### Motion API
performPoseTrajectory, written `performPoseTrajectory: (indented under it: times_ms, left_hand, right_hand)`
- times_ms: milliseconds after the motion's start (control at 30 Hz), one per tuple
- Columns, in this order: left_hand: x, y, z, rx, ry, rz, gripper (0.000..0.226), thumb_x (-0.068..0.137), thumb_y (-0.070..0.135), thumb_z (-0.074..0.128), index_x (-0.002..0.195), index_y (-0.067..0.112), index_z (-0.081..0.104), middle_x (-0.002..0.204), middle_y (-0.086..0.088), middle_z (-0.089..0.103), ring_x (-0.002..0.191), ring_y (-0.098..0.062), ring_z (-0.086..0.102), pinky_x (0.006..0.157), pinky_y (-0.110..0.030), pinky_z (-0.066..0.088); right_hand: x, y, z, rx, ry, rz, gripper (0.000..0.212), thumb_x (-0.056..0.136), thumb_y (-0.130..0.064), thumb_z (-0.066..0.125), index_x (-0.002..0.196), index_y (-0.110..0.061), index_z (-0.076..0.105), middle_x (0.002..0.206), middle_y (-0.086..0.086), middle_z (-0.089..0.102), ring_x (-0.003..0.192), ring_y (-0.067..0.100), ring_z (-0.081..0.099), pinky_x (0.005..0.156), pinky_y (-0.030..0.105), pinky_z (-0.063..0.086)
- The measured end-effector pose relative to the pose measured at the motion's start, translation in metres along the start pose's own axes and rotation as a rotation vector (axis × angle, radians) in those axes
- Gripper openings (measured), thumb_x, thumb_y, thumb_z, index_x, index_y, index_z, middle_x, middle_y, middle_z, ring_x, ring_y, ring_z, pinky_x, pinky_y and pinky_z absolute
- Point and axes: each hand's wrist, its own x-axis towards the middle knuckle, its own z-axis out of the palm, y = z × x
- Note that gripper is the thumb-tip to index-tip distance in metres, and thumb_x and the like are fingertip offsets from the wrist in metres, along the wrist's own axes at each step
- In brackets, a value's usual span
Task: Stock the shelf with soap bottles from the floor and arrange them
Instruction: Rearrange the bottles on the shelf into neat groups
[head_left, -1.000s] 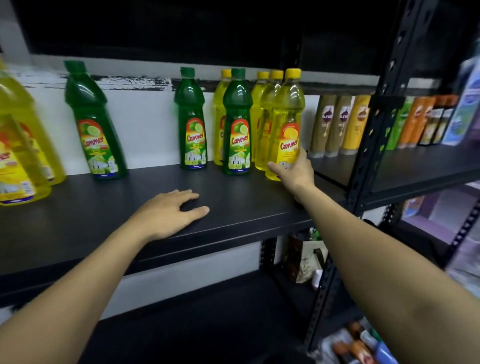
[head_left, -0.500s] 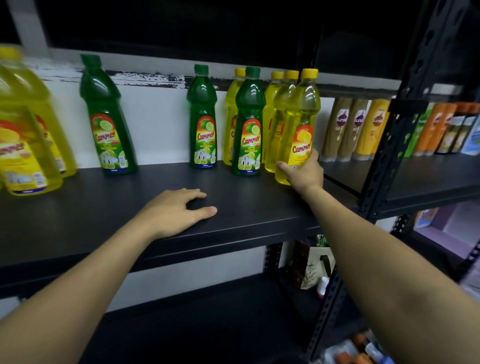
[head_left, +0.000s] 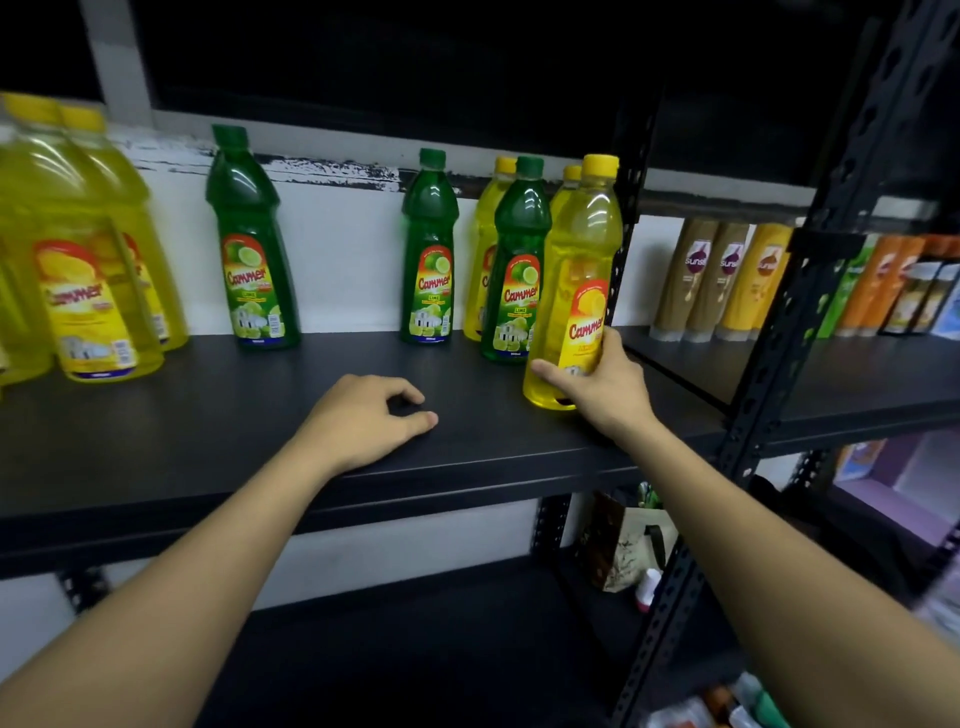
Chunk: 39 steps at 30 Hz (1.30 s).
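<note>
Six slim soap bottles are up on the black metal shelf (head_left: 208, 415) as I watch, three green and three yellow, with some big yellow jugs (head_left: 88, 270) blurred at the far left. The right hand (head_left: 597, 384) has fingers and thumb wrapped round the lower body of the tall yellow plastic soap bottle (head_left: 584, 249), at the front right of the shelf, just beside a green lime bottle (head_left: 519, 280). I cannot tell whether its base sits on the board. The left hand (head_left: 363, 421) rests on the shelf, fingers loosely curled, grasping nothing.

I'd judge the job about midway. The bottles crowd to the right with colours mixed, a lone green bottle (head_left: 249, 249) stands well apart, and bare board lies between. The floor is out of sight, so I cannot say how many are left to bring up.
</note>
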Motion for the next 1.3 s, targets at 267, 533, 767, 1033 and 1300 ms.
performPoseTrajectory:
  times_ms: [267,533,767,1033,1300]
  left_hand:
    - [-0.01,-0.003,-0.008,-0.248,0.105,-0.05,0.039,0.081,0.05,0.076,0.113,0.028,0.071,0.105,0.014,0.073,0.102,-0.003,0.064,0.096,-0.026,0.048]
    - [-0.024,-0.004,-0.018,-0.866,0.147,-0.146,0.042,0.076,0.044,0.08,0.111,0.023,0.071,0.104,0.006,0.076,0.101,-0.01,0.071,0.096,-0.042,0.056]
    - [-0.043,-0.022,-0.028,-0.991,0.266,-0.17,0.044,0.074,0.035,0.086,0.112,0.024,0.067,0.107,0.004,0.075,0.099,-0.011,0.072,0.09,-0.039,0.058]
    - [-0.069,-0.068,-0.064,-0.766,0.325,-0.225,0.07,0.05,0.06,0.087,0.106,0.03,0.057,0.11,0.004,0.069,0.103,-0.011,0.069,0.09,-0.042,0.058]
    - [-0.09,-0.118,-0.104,-0.705,0.368,-0.275,0.075,0.044,0.068,0.087,0.103,0.029,0.062,0.112,0.002,0.069,0.107,-0.014,0.067,0.094,-0.044,0.056]
  right_hand:
    - [-0.034,-0.03,0.017,-0.027,-0.188,-0.154,0.076,0.072,-0.07,0.071,0.134,-0.03,0.05,0.113,-0.015,0.069,0.116,0.011,0.059,0.089,0.017,0.041]
    - [-0.059,-0.071,0.058,0.062,-0.34,-0.312,0.06,0.083,-0.053,0.073,0.136,-0.035,0.051,0.101,-0.022,0.073,0.094,-0.014,0.064,0.081,-0.001,0.041]
    - [-0.071,-0.1,0.086,0.157,-0.488,-0.359,0.062,0.088,-0.047,0.071,0.143,-0.034,0.047,0.107,-0.02,0.074,0.105,-0.008,0.065,0.102,0.024,0.048]
    - [-0.083,-0.131,0.118,0.246,-0.618,-0.351,0.07,0.083,-0.044,0.075,0.145,-0.03,0.047,0.115,-0.013,0.073,0.109,0.001,0.067,0.103,0.037,0.052]
    - [-0.09,-0.17,0.171,0.258,-0.693,-0.409,0.064,0.079,-0.061,0.072,0.136,-0.036,0.054,0.121,-0.016,0.07,0.114,0.005,0.065,0.104,0.041,0.05]
